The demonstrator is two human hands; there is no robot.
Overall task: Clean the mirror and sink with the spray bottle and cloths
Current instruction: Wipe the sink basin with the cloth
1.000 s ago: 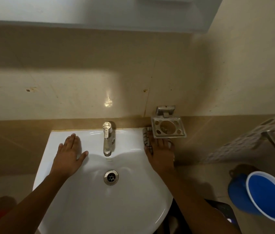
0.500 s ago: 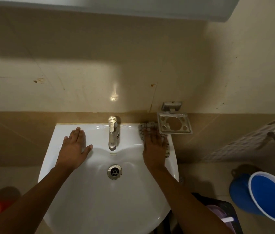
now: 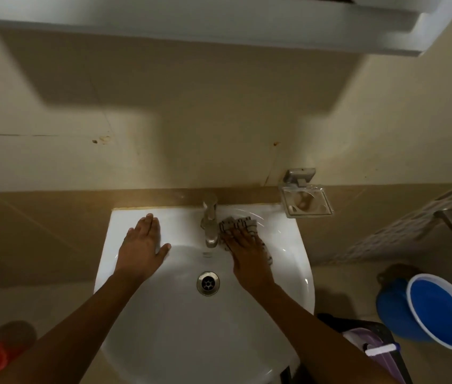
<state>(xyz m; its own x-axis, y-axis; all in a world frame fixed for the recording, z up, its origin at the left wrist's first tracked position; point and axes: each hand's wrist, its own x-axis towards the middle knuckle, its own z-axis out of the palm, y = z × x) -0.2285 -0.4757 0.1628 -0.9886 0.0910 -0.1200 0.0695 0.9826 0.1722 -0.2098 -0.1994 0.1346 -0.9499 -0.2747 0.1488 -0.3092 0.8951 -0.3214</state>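
The right hand [image 3: 242, 245] presses flat, fingers spread, on a checked grey cloth [image 3: 237, 225] lying on the white sink [image 3: 288, 245] rim just beside the tap [image 3: 210, 220]. The cloth is crumpled, poking out beyond the fingertips. The left hand [image 3: 141, 245] rests open and empty on the rim.

white sink [image 3: 180, 342], grey checked cloth [image 3: 235, 224], blue bucket [image 3: 438, 311]

Left hand [image 3: 143, 246] lies flat, fingers together, thumb splayed, on the sink's back-left ledge; right hand [image 3: 244, 246] presses palm-down near the back edge, both forearms reaching forward.
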